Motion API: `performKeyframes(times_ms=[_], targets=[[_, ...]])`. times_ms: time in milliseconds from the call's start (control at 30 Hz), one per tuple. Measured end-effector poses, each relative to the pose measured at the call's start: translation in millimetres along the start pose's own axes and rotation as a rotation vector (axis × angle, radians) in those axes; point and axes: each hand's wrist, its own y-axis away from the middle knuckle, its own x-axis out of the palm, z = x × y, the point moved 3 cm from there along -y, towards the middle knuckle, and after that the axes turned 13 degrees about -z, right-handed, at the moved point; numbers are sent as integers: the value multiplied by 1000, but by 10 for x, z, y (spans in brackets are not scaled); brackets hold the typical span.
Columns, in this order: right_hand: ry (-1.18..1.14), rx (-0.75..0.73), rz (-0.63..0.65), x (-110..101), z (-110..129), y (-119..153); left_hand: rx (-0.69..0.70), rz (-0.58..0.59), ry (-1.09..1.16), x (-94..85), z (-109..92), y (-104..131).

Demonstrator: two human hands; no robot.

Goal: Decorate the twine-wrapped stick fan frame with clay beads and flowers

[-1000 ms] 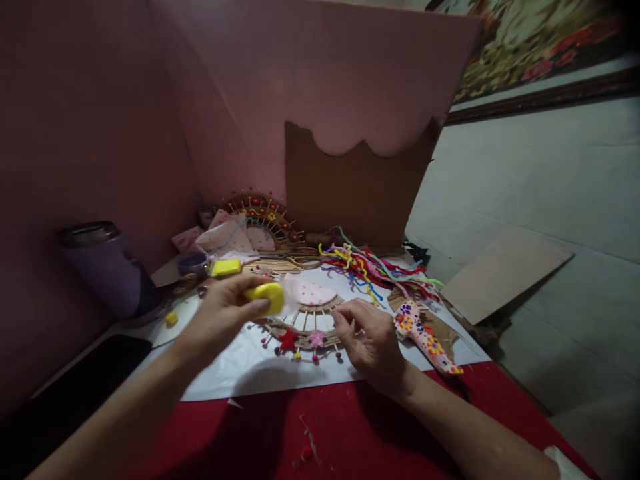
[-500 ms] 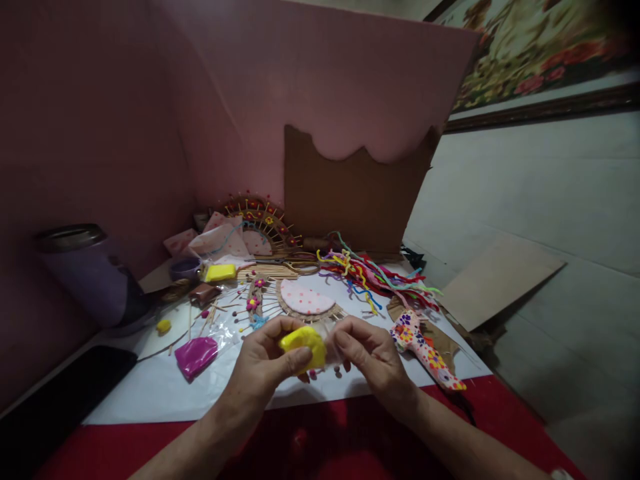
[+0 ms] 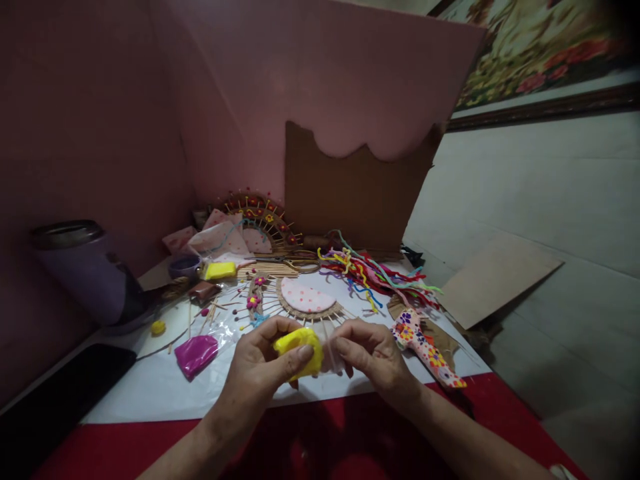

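Observation:
My left hand [image 3: 267, 363] grips a lump of bright yellow modelling clay [image 3: 300, 350], thumb on its front. Clear plastic wrap [image 3: 331, 353] runs from the clay to my right hand [image 3: 375, 357], whose thumb and fingers pinch it. Just behind my hands lies a half-round cardboard piece with pink dotted fabric [image 3: 307, 295] and sticks fanning out from its rim. Beside it, to the left, is a cardboard strip with small clay flowers [image 3: 255, 300]. Nearer my left forearm rests a packet of magenta clay [image 3: 196, 355].
At left stand a purple tumbler [image 3: 83, 273] and a dark flat object [image 3: 70, 380]. A yellow clay packet [image 3: 220, 270], scissors [image 3: 295, 260] and fuzzy coloured stems [image 3: 370, 273] lie farther back. A flower-patterned glue gun [image 3: 425, 347] is at right, brown cardboard [image 3: 350, 193] behind.
The yellow clay has shifted slightly left in my left hand. More of the clear wrap now shows stretched between the clay and my right hand.

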Motion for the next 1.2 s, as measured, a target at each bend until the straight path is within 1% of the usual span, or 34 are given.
performKeyframes(times_ms=[100, 233, 300, 333, 367, 433, 467, 500, 567, 600, 667, 700, 767, 833, 967, 1067, 1133, 1200], targets=[[56, -41, 11, 3, 32, 1, 64, -3, -57, -22, -16, -6], [240, -200, 53, 26, 99, -2, 195, -27, -128, -30, -106, -51], [267, -260, 6, 24, 133, -5, 273, -40, -132, -36, -169, -86], [260, -279, -44, 15, 148, -5, 342, -74, -138, -50, -207, -95], [258, -299, -106, 2, 162, -1, 445, -136, -153, -72, -248, -91], [290, -383, -213, -15, 196, 25, 718, -276, -221, -108, -315, -22], [328, -448, -235, -11, 215, 47, 865, -326, -276, -108, -328, 41], [376, -523, -230, 4, 233, 73, 948, -266, -341, -72, -311, 100], [474, -677, -136, 62, 258, 128, 930, 53, -504, 62, -202, 199], [517, -741, -75, 94, 261, 154, 904, 112, -568, 108, -150, 240], [586, -837, 14, 142, 258, 193, 871, 114, -597, 161, -88, 292], [611, -870, 37, 155, 254, 204, 862, 121, -594, 179, -69, 303], [646, -898, 47, 160, 244, 210, 874, 124, -591, 188, -56, 300], [647, -885, 48, 148, 230, 204, 919, 130, -623, 177, -56, 285], [625, -860, 25, 132, 216, 208, 1044, 104, -717, 156, -63, 272], [694, -888, -2, 184, 203, 240, 1096, 64, -728, 164, -60, 278], [759, -880, -57, 227, 185, 254, 1060, 39, -714, 164, -46, 267], [810, -844, -134, 248, 165, 250, 990, 7, -687, 156, -31, 246]])
